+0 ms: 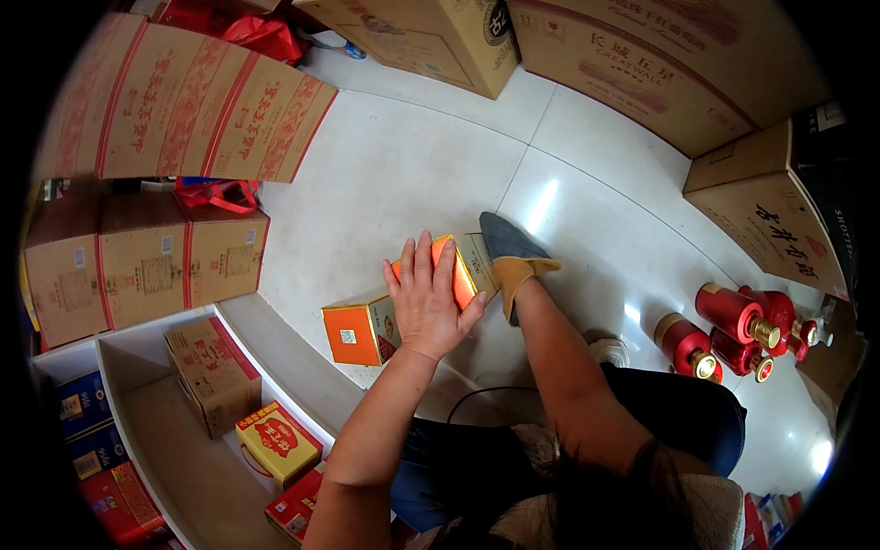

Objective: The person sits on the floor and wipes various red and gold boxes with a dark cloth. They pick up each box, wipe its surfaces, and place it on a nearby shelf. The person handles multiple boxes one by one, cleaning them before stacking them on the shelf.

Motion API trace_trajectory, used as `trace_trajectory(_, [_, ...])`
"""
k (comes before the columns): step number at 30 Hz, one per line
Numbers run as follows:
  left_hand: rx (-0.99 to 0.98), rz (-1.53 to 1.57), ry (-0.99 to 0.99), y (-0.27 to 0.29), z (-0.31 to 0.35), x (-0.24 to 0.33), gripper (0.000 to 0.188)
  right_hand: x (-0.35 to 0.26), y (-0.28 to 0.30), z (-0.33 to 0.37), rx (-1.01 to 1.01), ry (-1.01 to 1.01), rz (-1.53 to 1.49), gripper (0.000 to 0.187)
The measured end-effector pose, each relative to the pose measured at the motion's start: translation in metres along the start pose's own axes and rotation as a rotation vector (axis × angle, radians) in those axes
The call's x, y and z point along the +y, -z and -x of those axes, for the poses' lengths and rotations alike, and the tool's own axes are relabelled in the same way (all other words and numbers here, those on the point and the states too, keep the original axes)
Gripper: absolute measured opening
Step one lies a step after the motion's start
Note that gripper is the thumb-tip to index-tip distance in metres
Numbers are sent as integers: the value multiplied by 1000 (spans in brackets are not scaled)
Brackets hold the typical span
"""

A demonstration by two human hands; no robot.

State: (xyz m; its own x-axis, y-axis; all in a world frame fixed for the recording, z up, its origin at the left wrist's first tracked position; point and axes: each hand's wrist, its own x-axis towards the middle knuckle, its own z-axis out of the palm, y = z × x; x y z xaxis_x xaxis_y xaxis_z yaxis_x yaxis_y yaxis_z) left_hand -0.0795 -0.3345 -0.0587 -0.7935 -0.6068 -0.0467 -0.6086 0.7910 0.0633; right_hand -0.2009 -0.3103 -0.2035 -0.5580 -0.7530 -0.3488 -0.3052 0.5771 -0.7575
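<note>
My left hand (426,307) lies spread over the orange end of a gold-and-orange carton (472,261), its fingers stretched and apart. A grey cloth mitt or rag with a tan edge (515,246) covers my right hand, hiding its fingers, and it rests against the carton's right side. Left of that carton, a similar orange-and-gold carton (356,332) with a small pale label sits on the floor, close to my left wrist.
Stacked brown cartons (197,110) line the left, and large cartons (632,69) stand at the back and right. Several red bottles with gold caps (729,316) are on the right of the tiled floor (403,156). A white shelf (266,380) at lower left holds boxes (280,445).
</note>
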Motion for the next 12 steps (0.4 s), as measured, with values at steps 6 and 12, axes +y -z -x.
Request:
trace_trajectory(6, [2, -10, 13, 1, 3, -6, 81, -27, 10, 15, -67, 128, -116, 35])
trace_trajectory(12, [12, 48, -32, 5, -5, 5, 86, -13, 1, 37, -64, 425, -1326, 39])
